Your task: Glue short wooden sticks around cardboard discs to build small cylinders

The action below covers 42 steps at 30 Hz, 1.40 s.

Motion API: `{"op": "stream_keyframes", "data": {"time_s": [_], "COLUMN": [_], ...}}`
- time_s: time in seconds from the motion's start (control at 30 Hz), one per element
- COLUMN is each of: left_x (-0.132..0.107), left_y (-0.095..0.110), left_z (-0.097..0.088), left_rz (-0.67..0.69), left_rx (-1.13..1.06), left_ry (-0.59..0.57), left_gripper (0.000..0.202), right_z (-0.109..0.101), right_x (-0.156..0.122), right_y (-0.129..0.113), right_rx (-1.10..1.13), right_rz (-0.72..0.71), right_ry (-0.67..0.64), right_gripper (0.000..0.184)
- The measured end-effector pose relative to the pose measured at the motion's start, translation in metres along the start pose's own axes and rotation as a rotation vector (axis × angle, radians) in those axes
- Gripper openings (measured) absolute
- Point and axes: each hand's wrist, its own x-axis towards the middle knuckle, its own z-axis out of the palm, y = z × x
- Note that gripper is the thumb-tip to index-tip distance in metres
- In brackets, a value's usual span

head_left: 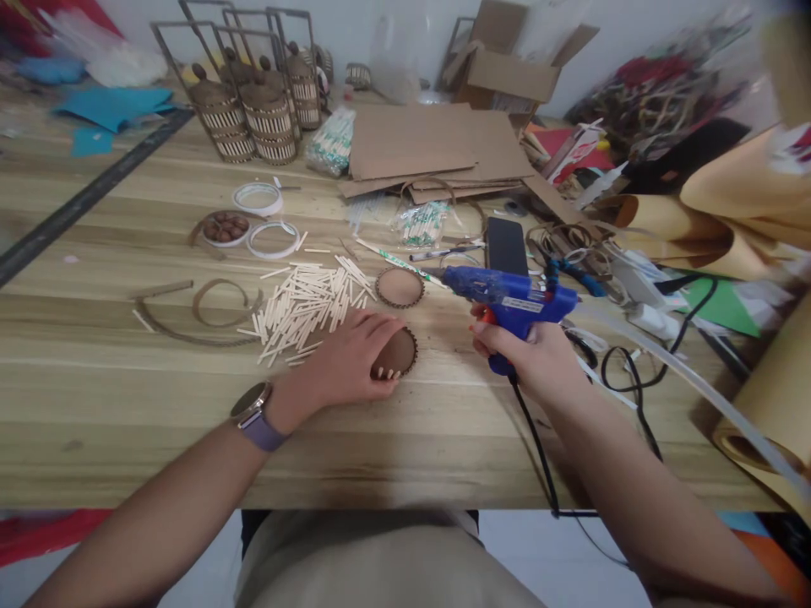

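Left hand (345,363), wristwatch (253,409) at its cuff, lies palm-down on a toothed cardboard disc (405,342), its fingertips curled over the near edge and pinning the disc flat to the wooden table (127,405). Right hand (532,355) is closed round the grip of a blue glue gun (513,300), one finger on the orange trigger. The nozzle points toward 9 o'clock and hovers above the table, clear of the disc, while the black cord (536,439) runs off toward 6 o'clock. A second disc (399,287) lies at 12 o'clock of the held one, and a heap of pale sticks (310,308) at 10 o'clock. Farther out at 11 o'clock stand finished stick baskets (253,118), with cardboard sheets (431,143) at 12 o'clock. The step in hand reads as gluing at the disc's rim. A bead there would call for dipping the nozzle toward 7 o'clock, with the fingertips clear of hot glue.
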Motion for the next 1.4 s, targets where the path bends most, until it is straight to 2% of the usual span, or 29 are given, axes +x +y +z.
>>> {"op": "stream_keyframes", "data": {"time_s": [0.1,0.23,0.4,0.57,0.63,0.8,0.97,1.4], "left_x": [0.000,-0.001,-0.003,-0.003,-0.003,-0.004,-0.003,-0.003], "left_y": [-0.006,-0.019,-0.026,-0.026,-0.027,-0.028,-0.027,-0.029], "left_z": [-0.002,-0.004,-0.005,-0.004,-0.004,-0.004,-0.004,-0.003], "left_rz": [-0.034,-0.143,-0.152,-0.136,-0.128,-0.100,-0.094,-0.090], "left_rx": [0.015,0.039,0.028,0.019,0.017,0.023,0.032,0.022], "left_ry": [-0.029,0.024,0.037,0.050,0.062,0.077,0.074,0.082], "left_gripper": [0.071,0.071,0.073,0.075,0.074,0.071,0.070,0.071], "right_z": [-0.001,-0.002,-0.004,0.000,0.004,0.012,0.016,0.018], "right_x": [0.001,-0.001,-0.001,-0.003,-0.005,-0.009,-0.010,-0.013], "right_y": [0.004,0.012,0.027,0.029,0.030,0.035,0.038,0.042], "right_rx": [-0.013,-0.093,-0.222,-0.353,-0.410,-0.457,-0.455,-0.458], "right_rz": [-0.041,-0.095,-0.144,-0.250,-0.285,-0.357,-0.404,-0.399], "right_ry": [-0.093,-0.210,-0.362,-0.472,-0.473,-0.375,-0.376,-0.334], "right_gripper": [0.029,0.030,0.032,0.032,0.034,0.030,0.027,0.024]}}
